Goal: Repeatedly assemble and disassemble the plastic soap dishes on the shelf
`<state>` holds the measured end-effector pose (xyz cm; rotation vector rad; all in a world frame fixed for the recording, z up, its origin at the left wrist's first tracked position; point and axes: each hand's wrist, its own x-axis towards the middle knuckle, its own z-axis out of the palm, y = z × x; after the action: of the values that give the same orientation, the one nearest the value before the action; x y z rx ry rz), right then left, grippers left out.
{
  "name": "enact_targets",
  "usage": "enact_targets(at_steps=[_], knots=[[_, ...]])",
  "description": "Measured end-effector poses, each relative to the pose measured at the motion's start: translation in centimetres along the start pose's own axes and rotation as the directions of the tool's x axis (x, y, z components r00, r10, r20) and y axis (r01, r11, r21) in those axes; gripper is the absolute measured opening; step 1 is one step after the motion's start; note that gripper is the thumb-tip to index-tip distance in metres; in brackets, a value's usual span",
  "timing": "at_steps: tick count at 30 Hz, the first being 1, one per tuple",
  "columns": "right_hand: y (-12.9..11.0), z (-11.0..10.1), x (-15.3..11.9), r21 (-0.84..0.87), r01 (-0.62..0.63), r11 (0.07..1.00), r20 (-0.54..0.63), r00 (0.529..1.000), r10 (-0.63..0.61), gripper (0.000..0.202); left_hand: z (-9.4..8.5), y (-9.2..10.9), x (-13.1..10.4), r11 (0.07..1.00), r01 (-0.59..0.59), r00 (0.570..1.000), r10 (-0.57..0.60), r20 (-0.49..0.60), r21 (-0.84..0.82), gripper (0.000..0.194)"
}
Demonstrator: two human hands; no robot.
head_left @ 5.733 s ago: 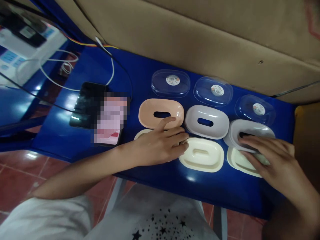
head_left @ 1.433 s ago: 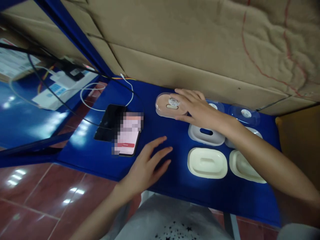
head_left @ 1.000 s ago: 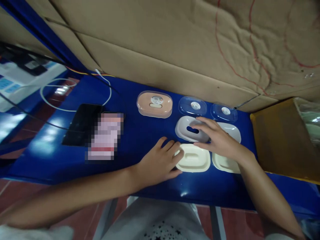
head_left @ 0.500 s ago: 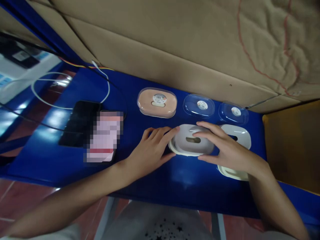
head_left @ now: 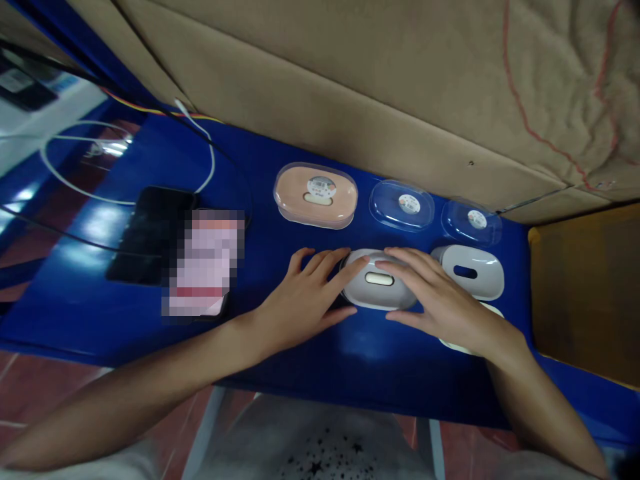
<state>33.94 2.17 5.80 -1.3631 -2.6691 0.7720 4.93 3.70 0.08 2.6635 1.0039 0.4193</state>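
At the left, a white cable (head_left: pixel 213 160) forms a loop and reaches the blue table (head_left: pixel 325 380). A black device (head_left: pixel 147 233) lies flat beside 1 phone (head_left: pixel 206 267); the phone screen is pixelated.

Right of the phone, toward the rear, the peach dish (head_left: pixel 295 193) sits under a transparent, labelled cover. A cream bar shows through its oval slot.

Left hand (head_left: pixel 303 297): palm down, grasping the left end of the centre grey dish (head_left: pixel 395 299). The index finger rests on the rim; the thumb lies at the near edge. The hand is not clenched.

The centre grey dish is located between the 2 hands, low over the table, in front of the gap between the peach dish and the middle clear cover (head_left: pixel 383 210). 1 cream ridge (head_left: pixel 380 279) is visible in its slot. The middle clear cover carries 1 round label.

Right hand (head_left: pixel 447 300): palm down, grasping the right end of the same dish, fingers at the far rim, thumb at the near edge.

To the right, the cream tray (head_left: pixel 457 346) is partly hidden by the right hand and forearm. Behind it is the right grey dish (head_left: pixel 487 277), slot open to the blue surface. The right clear cover (head_left: pixel 455 223) lies farther back. The cardboard box (head_left: pixel 585 287) stands at the right side
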Motion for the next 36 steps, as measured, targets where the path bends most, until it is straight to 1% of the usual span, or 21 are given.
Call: enact_targets(at_steps=[2, 3, 4, 6, 8, 9, 12, 16, 19, 21, 24, 26, 28, 30, 32, 34, 36], knots=[[0.4, -0.7, 0.2, 0.039, -0.003, 0.999, 0.014, 1.000, 0.003, 0.079, 0.0, 0.1, 0.1, 1.000, -0.019, 1.000, 0.019, 0.001, 0.019, 0.064], [0.7, -1.1, 0.4, 0.053, -0.013, 0.998, 0.001, 1.000, 0.013, 0.077, -0.1, 0.1, 0.1, 0.999, -0.028, 1.000, 0.028, 0.000, 0.029, 0.057], [1.3, -1.4, 0.6, 0.056, -0.029, 0.998, -0.036, 0.999, 0.032, 0.073, -0.1, 0.1, 0.1, 0.999, -0.033, 0.999, 0.033, -0.001, 0.034, 0.051], [2.7, -1.8, 1.2, 0.016, -0.086, 0.996, -0.162, 0.983, 0.088, 0.066, -0.3, 0.1, 0.2, 0.999, -0.039, 0.999, 0.039, -0.010, 0.022, 0.044], [4.3, -1.9, 1.7, -0.057, -0.153, 0.987, -0.268, 0.954, 0.133, 0.066, -0.4, 0.0, 0.2, 0.999, -0.041, 0.999, 0.041, -0.015, -0.005, 0.043], [5.0, -1.8, 1.9, -0.087, -0.177, 0.980, -0.289, 0.946, 0.145, 0.068, -0.4, -0.1, 0.3, 0.999, -0.040, 0.999, 0.040, -0.019, -0.018, 0.042], [6.2, -1.4, 1.9, -0.139, -0.193, 0.971, -0.284, 0.947, 0.148, 0.069, -0.5, -0.2, 0.3, 0.999, -0.037, 0.999, 0.037, -0.018, -0.031, 0.042], [6.7, -1.2, 1.6, -0.147, -0.195, 0.970, -0.302, 0.942, 0.144, 0.074, -0.6, -0.3, 0.3, 0.998, -0.046, 0.999, 0.046, 0.002, -0.041, 0.043], [7.0, -1.0, 1.6, -0.098, -0.186, 0.978, -0.237, 0.958, 0.158, 0.081, -0.8, -0.3, 0.3, 0.997, -0.034, 0.999, 0.036, 0.016, -0.066, 0.042], [7.2, -0.9, 1.7, -0.060, -0.180, 0.982, -0.212, 0.964, 0.163, 0.081, -0.8, -0.3, 0.2, 0.997, -0.034, 0.999, 0.035, 0.019, -0.065, 0.043], [6.9, -1.4, 1.7, -0.030, -0.171, 0.985, -0.260, 0.953, 0.157, 0.072, -0.8, -0.2, 0.2, 0.998, -0.027, 1.000, 0.028, 0.004, -0.050, 0.047], [6.3, -2.1, 1.5, -0.007, -0.149, 0.989, -0.292, 0.946, 0.140, 0.066, -0.7, -0.1, 0.2, 0.998, -0.002, 1.000, 0.002, -0.010, -0.056, 0.055], [5.6, -2.7, 1.1, 0.046, -0.101, 0.994, -0.296, 0.949, 0.110, 0.063, -0.5, -0.1, 0.2, 0.996, 0.039, 0.999, -0.041, -0.020, -0.074, 0.064], [4.8, -3.0, 0.5, 0.123, -0.047, 0.991, -0.264, 0.961, 0.078, 0.065, -0.3, 0.0, 0.1, 0.992, 0.082, 0.996, -0.085, -0.026, -0.092, 0.077], [4.1, -2.8, 0.1, 0.183, -0.019, 0.983, -0.215, 0.975, 0.059, 0.070, -0.1, 0.0, 0.1, 0.988, 0.105, 0.994, -0.108, -0.028, -0.111, 0.090], [3.4, -2.4, -0.3, 0.183, -0.028, 0.983, -0.152, 0.987, 0.056, 0.070, 0.0, 0.0, 0.0, 0.985, 0.107, 0.993, -0.111, -0.026, -0.139, 0.099], [2.7, -2.1, -0.5, 0.141, -0.043, 0.989, -0.097, 0.994, 0.057, 0.070, 0.1, 0.0, 0.0, 0.982, 0.102, 0.994, -0.108, -0.027, -0.162, 0.102]])
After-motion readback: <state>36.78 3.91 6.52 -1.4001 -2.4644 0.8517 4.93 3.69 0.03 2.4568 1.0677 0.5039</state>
